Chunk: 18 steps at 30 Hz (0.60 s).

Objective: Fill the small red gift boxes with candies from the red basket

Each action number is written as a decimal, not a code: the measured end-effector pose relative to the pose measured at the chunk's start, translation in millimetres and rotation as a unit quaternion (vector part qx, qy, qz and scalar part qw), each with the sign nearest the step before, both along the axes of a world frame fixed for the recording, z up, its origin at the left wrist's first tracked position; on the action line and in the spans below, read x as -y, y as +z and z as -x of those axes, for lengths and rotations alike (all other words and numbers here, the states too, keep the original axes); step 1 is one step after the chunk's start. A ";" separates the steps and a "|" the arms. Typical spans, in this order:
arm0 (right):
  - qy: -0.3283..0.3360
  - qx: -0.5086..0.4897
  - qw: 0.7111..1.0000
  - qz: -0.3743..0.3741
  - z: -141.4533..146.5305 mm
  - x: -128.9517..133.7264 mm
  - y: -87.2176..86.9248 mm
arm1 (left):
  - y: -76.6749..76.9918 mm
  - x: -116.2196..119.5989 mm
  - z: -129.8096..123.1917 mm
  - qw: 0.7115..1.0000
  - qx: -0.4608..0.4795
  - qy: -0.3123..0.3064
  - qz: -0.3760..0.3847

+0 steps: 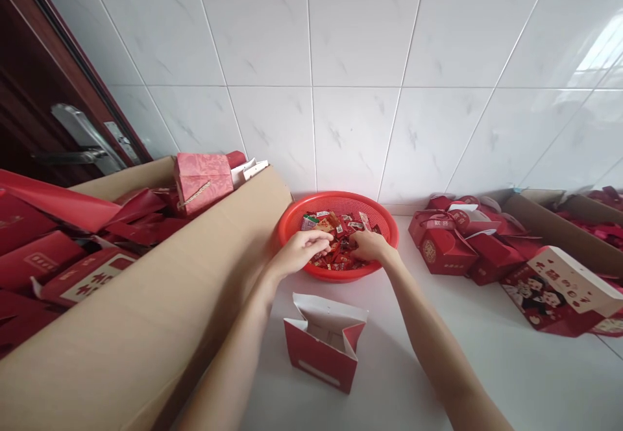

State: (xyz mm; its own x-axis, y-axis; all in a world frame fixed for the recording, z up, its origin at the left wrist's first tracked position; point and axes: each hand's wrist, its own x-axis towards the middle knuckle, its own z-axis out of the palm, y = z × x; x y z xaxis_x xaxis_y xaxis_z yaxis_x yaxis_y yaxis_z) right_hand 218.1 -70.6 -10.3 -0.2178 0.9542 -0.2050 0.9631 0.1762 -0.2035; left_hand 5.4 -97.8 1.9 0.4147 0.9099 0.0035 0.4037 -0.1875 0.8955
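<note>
Red plastic, round, perforated: one basket (341, 201), set on a pale, smooth surface (389, 346) against the wall. Contained in it: small, glossy wrapped packets (335, 224), mostly red, loosely heaped.

Left hand (302, 250): held over the basket's near left side, fingers curled and thumb drawn close; whether a packet is pinched cannot be told. Right hand (370, 246): lowered among the packets at the right, fingers bent downward; fingertips hidden, grip not determinable.

One red cardboard box with a white interior (318, 356): stood upright and open-topped between the forearms, nearer than the basket and apart from it, its side panels creased inward.

Risks, as judged: packets could be dropped over the near rim if loosely grasped; the box, seemingly light, could be toppled by a brushing forearm; its mouth could be obstructed by the inward creases.

Outlying items: at left, one long brown cardboard carton (160, 301), filled with red boxes and bags; at right, a cluster of closed red gift boxes (448, 246); behind, white marbled wall tiles (360, 28).
</note>
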 end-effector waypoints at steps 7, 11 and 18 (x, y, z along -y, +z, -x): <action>-0.084 -0.016 0.994 -0.060 -1.6 3.0 2.4 | -0.6 -48.9 -31.5 0.917 -0.367 -0.150 0.042; -0.171 -0.093 0.970 -0.145 -5.5 0.2 0.5 | -0.7 -47.4 -55.9 0.859 -0.479 -0.179 0.031; -0.174 -0.117 0.968 -0.139 -7.0 -1.3 -1.2 | -6.6 -37.3 -74.5 0.821 -0.537 -0.192 -0.018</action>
